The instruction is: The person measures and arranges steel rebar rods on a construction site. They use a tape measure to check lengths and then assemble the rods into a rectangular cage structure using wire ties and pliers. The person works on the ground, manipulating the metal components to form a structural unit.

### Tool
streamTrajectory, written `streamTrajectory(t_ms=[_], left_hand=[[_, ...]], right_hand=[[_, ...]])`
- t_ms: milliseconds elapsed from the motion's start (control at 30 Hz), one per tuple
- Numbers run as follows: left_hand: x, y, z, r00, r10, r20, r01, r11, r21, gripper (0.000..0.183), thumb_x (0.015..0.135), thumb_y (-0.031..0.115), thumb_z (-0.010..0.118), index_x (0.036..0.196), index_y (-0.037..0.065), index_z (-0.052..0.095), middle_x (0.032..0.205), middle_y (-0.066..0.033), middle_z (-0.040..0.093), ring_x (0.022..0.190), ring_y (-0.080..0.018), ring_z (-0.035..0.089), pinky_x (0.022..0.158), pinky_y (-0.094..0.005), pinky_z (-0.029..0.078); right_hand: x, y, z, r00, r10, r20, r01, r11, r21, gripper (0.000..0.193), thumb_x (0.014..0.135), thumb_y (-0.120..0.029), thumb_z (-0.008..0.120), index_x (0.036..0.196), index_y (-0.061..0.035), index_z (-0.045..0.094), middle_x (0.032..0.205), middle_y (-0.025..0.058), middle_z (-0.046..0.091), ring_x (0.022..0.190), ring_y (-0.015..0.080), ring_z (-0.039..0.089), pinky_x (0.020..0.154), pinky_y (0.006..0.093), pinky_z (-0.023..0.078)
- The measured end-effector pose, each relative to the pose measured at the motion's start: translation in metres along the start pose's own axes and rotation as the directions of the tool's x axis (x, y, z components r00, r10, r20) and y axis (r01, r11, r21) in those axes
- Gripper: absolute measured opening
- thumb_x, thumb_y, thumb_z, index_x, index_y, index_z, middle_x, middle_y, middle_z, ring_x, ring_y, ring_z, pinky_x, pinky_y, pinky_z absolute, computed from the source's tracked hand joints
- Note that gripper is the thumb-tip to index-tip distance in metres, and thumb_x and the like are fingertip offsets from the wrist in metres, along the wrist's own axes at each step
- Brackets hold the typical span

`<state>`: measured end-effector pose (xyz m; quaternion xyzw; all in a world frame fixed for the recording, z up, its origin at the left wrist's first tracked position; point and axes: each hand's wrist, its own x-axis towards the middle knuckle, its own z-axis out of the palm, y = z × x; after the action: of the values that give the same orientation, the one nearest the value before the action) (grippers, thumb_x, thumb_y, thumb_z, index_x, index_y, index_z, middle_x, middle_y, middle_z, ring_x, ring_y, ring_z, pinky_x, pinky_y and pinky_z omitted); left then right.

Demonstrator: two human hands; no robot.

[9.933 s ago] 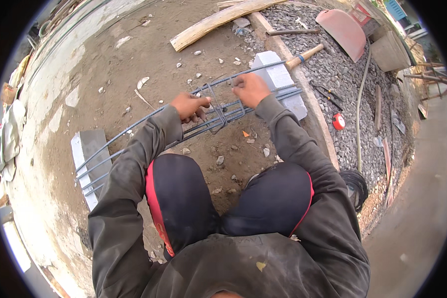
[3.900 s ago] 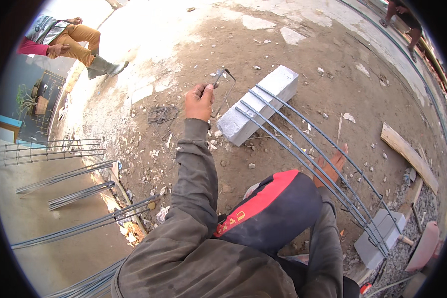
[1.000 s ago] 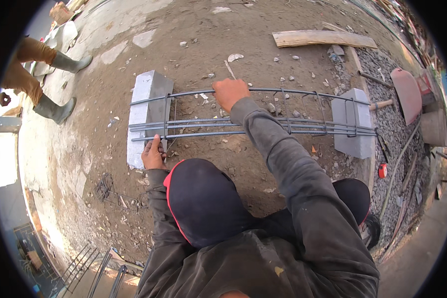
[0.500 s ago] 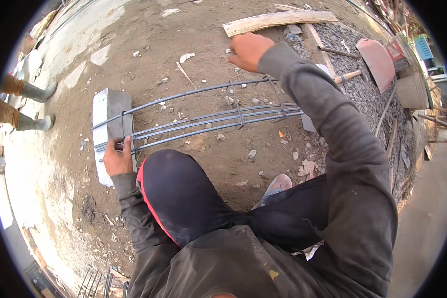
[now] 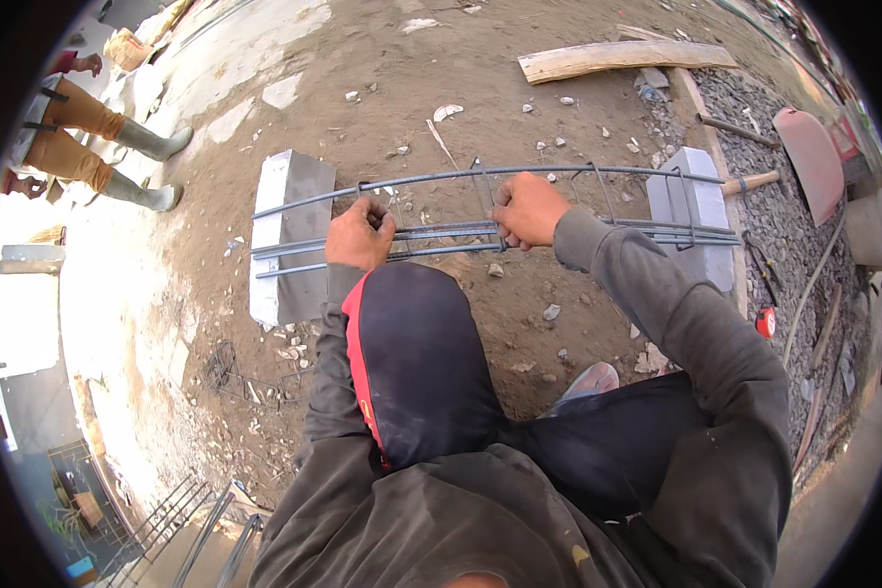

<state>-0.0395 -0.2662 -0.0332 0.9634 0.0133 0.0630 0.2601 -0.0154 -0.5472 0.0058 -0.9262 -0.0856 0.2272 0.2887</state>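
Note:
Several long steel reinforcing bars lie across in front of me, resting on two pale blocks, the left block and the right block. Thin bent-wire stirrups loop around the bars at intervals. My left hand is closed at the near bars, fingers curled on a stirrup just right of the left block. My right hand is closed on another stirrup near the middle of the span. The fingers partly hide both grips.
A person in grey rubber boots stands at the left. Beyond the bars lies a wooden plank. On the right are gravel, a wooden-handled tool, a red tape measure and a pinkish curved panel.
My left hand has moved right along the bars, off the left block, with a stirrup. My right hand has come down from beyond the bars onto them. The view has shifted left.

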Motion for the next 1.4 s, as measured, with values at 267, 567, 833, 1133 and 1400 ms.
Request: streamTrajectory(t_ms=[267,567,833,1133,1400], left_hand=[[0.025,0.023,0.024,0.786,0.532,0.315,-0.484,0.846,-0.223,0.028,0.089,0.029,0.073,0.1,0.004,0.071,0.094,-0.0117,0.071,0.081,-0.0219,0.067,0.07,-0.0359,0.052],[0.033,0.033,0.041,0.635,0.313,0.706,0.053,0.894,-0.444,0.023,0.093,0.021,0.068,0.088,-0.002,0.067,0.067,-0.0023,0.061,0.063,-0.0097,0.054,0.058,-0.029,0.044],[0.039,0.03,0.047,0.694,0.304,0.652,0.042,0.888,-0.459,0.021,0.093,0.018,0.068,0.087,-0.002,0.067,0.067,-0.0011,0.06,0.063,-0.0083,0.053,0.058,-0.0273,0.043],[0.054,0.039,0.04,0.59,0.273,0.76,0.11,0.905,-0.411,0.023,0.095,0.02,0.067,0.088,-0.001,0.068,0.07,-0.0007,0.062,0.064,-0.0079,0.055,0.061,-0.026,0.045],[0.086,0.063,0.023,0.851,0.468,0.24,-0.425,0.881,-0.208,0.023,0.091,0.019,0.07,0.103,-0.001,0.07,0.082,-0.009,0.071,0.073,-0.0167,0.065,0.071,-0.031,0.052]], right_hand=[[-0.029,0.077,-0.075,0.974,-0.108,-0.201,0.059,0.971,-0.234,0.022,0.086,-0.023,0.07,0.096,-0.0032,0.071,0.087,0.0164,0.072,0.083,0.0342,0.07,0.074,0.0423,0.055],[-0.091,0.086,-0.016,0.945,-0.324,-0.047,0.233,0.765,-0.6,0.029,0.083,-0.02,0.072,0.105,-0.0027,0.064,0.098,0.013,0.067,0.091,0.0308,0.068,0.072,0.0424,0.057],[-0.084,0.082,-0.011,0.923,-0.384,-0.035,0.269,0.708,-0.653,0.014,0.083,-0.007,0.064,0.095,-0.0004,0.067,0.098,0.0126,0.066,0.093,0.0282,0.068,0.072,0.0391,0.057],[-0.079,0.085,-0.006,0.958,-0.284,-0.022,0.215,0.772,-0.598,0.019,0.083,-0.016,0.067,0.097,-0.0026,0.069,0.09,0.0136,0.069,0.084,0.0325,0.071,0.07,0.0441,0.056],[-0.102,0.116,-0.081,0.958,-0.007,-0.288,-0.062,0.971,-0.23,0.035,0.085,-0.039,0.07,0.097,-0.0051,0.068,0.091,0.0176,0.07,0.086,0.0382,0.069,0.074,0.0497,0.054]])
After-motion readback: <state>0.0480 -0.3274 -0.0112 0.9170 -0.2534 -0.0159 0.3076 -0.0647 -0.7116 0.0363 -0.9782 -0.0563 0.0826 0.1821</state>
